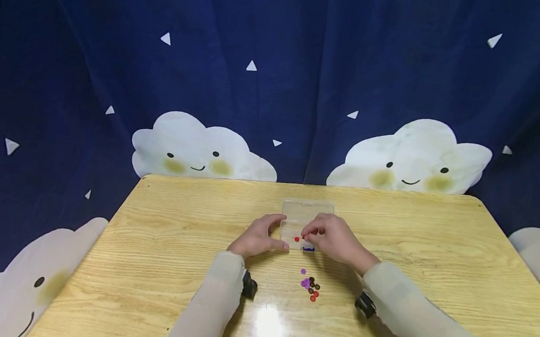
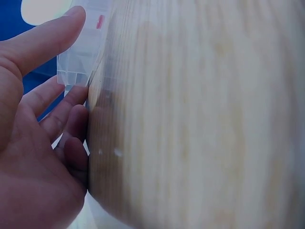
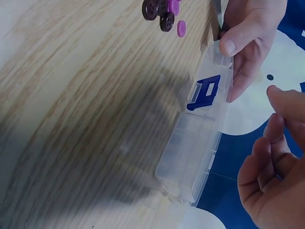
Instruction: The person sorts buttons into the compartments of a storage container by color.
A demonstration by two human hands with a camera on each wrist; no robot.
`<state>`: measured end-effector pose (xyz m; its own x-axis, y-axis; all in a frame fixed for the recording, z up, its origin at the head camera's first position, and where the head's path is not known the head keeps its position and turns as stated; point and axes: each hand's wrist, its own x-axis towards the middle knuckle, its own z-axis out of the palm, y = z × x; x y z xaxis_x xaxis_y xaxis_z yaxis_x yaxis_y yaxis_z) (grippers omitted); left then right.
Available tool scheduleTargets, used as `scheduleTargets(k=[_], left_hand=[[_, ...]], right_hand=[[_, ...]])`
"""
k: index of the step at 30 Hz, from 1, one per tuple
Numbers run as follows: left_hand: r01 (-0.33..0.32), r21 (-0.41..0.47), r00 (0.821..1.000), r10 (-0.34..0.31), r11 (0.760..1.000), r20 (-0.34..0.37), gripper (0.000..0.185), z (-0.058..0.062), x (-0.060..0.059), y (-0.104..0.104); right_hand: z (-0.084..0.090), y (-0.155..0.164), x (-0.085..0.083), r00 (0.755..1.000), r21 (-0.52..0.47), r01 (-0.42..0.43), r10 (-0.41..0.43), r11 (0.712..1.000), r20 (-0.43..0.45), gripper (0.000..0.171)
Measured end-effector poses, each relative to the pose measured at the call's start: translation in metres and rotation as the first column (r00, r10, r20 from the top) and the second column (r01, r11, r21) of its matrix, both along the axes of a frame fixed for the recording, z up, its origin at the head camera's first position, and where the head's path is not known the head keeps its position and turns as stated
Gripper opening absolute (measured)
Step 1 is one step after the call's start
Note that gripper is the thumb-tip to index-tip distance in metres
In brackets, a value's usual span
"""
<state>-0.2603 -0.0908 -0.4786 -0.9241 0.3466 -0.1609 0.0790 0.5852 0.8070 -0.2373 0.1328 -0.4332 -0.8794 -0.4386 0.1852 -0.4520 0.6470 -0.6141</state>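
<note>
A clear plastic box (image 1: 295, 211) with a blue latch (image 3: 206, 93) on its front side rests on the table with its lid raised. My left hand (image 1: 257, 237) grips its left end, thumb at the front corner and fingers toward the back. Over the box, my right hand (image 1: 337, 240) pinches a small red piece, apparently a button, mostly hidden by the fingertips. Another red button (image 1: 297, 239) lies inside the box, left of those fingertips. In front of the box are loose purple buttons (image 1: 305, 283), dark brown buttons (image 3: 167, 22) and red buttons (image 1: 313, 298).
The wooden table (image 1: 167, 267) extends on both sides of the box. Behind it hangs a dark blue curtain (image 1: 296, 100) with white clouds. Each wrist wears a small black camera, such as the left wrist camera (image 1: 249, 286).
</note>
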Motion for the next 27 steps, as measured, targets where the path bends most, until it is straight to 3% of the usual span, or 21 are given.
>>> scheduleTargets(k=[6, 13, 21, 27], left_hand=[[0.005, -0.009, 1.000, -0.005, 1.000, -0.003, 0.081, -0.001, -0.001, 0.000], [0.001, -0.001, 1.000, -0.001, 1.000, 0.013, 0.081, -0.001, -0.002, 0.000], [0.011, -0.007, 1.000, -0.011, 1.000, 0.004, 0.080, -0.001, -0.002, 0.000], [0.007, -0.001, 1.000, -0.007, 1.000, 0.012, 0.080, -0.001, -0.002, 0.001]], right_hand=[[-0.003, -0.003, -0.004, 0.999, 0.003, -0.032, 0.032, 0.999, -0.031, 0.010], [-0.005, -0.009, -0.007, 1.000, 0.030, -0.030, 0.030, 0.999, -0.007, 0.010], [-0.008, -0.015, -0.011, 0.996, 0.048, -0.041, 0.045, 0.998, -0.073, 0.010], [-0.009, -0.018, -0.014, 0.998, 0.079, -0.030, 0.034, 0.996, -0.059, 0.009]])
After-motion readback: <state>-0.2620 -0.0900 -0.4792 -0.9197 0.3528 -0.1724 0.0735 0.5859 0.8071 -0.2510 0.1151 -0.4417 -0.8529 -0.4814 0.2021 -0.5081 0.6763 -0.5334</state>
